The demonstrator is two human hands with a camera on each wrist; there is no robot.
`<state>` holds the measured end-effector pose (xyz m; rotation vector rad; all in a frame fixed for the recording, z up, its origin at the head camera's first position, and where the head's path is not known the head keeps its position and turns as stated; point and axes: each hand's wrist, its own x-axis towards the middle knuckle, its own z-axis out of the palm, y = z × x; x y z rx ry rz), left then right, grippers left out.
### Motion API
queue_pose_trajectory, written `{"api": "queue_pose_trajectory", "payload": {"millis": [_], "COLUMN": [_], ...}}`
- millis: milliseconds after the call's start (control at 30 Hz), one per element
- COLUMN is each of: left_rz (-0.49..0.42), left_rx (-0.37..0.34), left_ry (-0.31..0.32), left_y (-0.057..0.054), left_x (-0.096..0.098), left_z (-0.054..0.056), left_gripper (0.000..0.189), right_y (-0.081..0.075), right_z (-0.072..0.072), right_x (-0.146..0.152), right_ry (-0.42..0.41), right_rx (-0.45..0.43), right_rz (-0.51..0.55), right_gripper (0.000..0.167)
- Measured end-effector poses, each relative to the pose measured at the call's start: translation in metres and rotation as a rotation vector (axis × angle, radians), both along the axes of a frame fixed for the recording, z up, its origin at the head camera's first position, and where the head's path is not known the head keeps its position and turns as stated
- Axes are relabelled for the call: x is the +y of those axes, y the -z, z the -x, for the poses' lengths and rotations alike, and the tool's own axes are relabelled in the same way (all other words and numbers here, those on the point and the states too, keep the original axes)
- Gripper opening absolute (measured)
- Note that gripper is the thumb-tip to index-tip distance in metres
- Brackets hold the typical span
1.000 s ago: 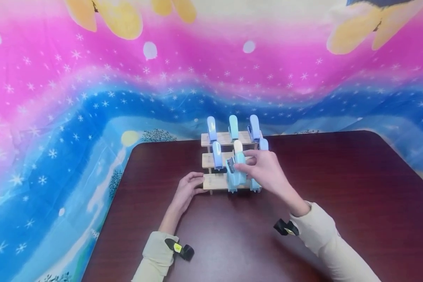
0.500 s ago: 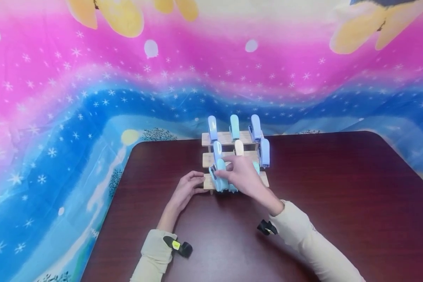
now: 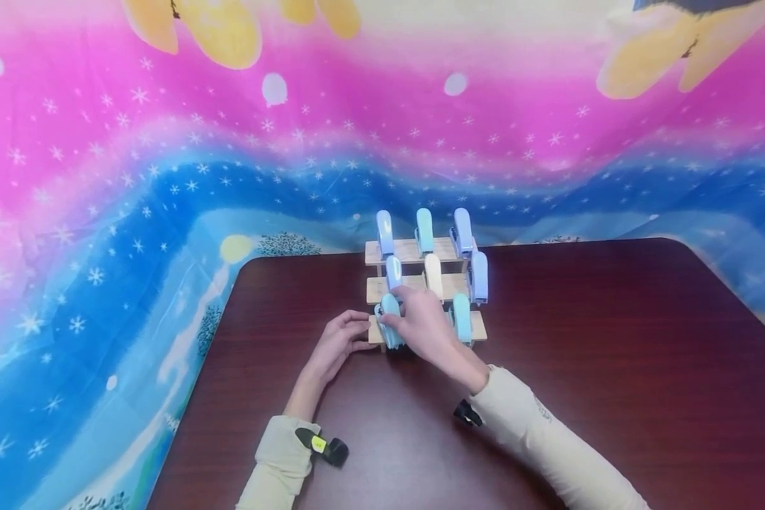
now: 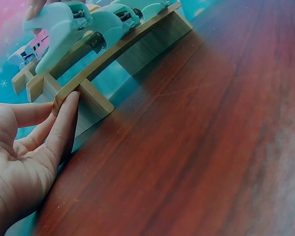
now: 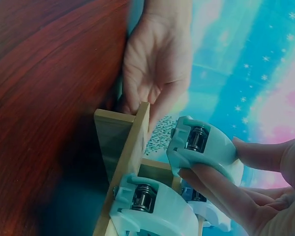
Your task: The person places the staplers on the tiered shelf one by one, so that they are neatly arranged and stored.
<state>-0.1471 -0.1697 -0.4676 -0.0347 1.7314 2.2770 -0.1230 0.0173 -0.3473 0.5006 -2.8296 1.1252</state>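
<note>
My right hand [image 3: 426,324] pinches a mint-green stapler [image 3: 390,319] between thumb and fingers, over the left end of the front board of a three-tier wooden rack [image 3: 373,249]. In the right wrist view the held stapler [image 5: 199,145] is tilted, its metal spring showing, close over the board. My left hand [image 3: 339,343] grips the left end of that board; the left wrist view shows thumb and fingers pinching its tip [image 4: 64,96]. A second mint stapler [image 5: 152,206] sits farther along the same board, mostly hidden by my right hand in the head view. A third [image 3: 462,319] stands at the right end.
On the middle tier stand a lilac-blue stapler [image 3: 393,273], a cream one [image 3: 433,278] and a lilac one [image 3: 479,276]. The top tier bears two lilac staplers and a mint one [image 3: 424,230]. A dark red-brown table [image 3: 612,354] meets a patterned cloth [image 3: 535,142] behind.
My right hand has moved left with the mint stapler, from the middle of the front board to its left end, and lowered it. My left hand stays at the board's end.
</note>
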Motion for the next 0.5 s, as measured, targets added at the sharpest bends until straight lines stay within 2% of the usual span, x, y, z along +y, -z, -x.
{"api": "queue_pose_trajectory", "payload": {"millis": [233, 500], "left_rz": [0.017, 0.018], "left_rx": [0.000, -0.013], "left_ry": [0.006, -0.003], "left_y": [-0.002, -0.001], "left_x": [-0.001, 0.000], "left_z": [-0.002, -0.001], "left_gripper": [0.024, 0.022], "right_y": [0.010, 0.017], "right_z": [-0.004, -0.006], "right_x": [-0.008, -0.016], "right_ry": [0.041, 0.035], "right_rx": [0.030, 0.068], "right_rz": [-0.002, 0.020], "right_gripper": [0.045, 0.041]}}
